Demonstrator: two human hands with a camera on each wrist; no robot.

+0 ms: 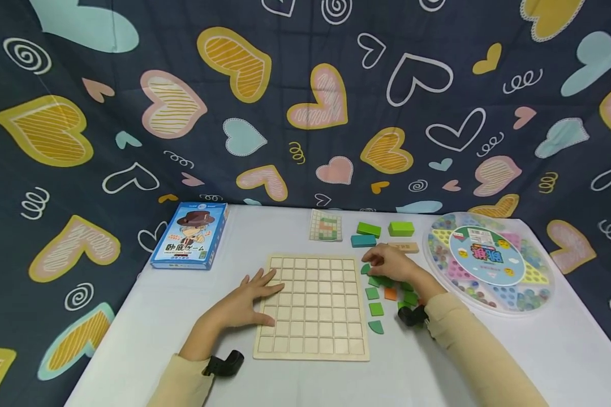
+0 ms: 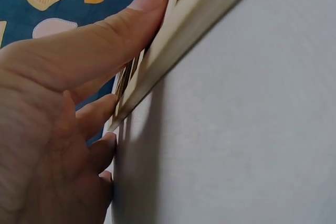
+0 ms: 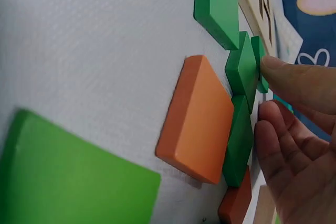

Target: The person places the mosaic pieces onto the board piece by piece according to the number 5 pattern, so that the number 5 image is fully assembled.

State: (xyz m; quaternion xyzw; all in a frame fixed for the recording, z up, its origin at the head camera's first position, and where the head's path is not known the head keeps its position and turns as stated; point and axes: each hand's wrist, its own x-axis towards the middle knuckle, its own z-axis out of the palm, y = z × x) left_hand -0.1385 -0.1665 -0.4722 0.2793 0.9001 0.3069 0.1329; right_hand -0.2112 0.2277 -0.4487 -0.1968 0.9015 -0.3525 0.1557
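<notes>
Bright head view, dimmer wrist views, soft shadow beside the board (image 2: 176, 45).

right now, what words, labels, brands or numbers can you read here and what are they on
"卧底ゲーム": the front of the blue box; its smaller lines are too small to read surely.
Stylised characters on the round label of the clear case: too blurred to quote.
White sticker on that label: too small.
Print on the wooden strip: too small.
Grid board: no text seen.
</notes>
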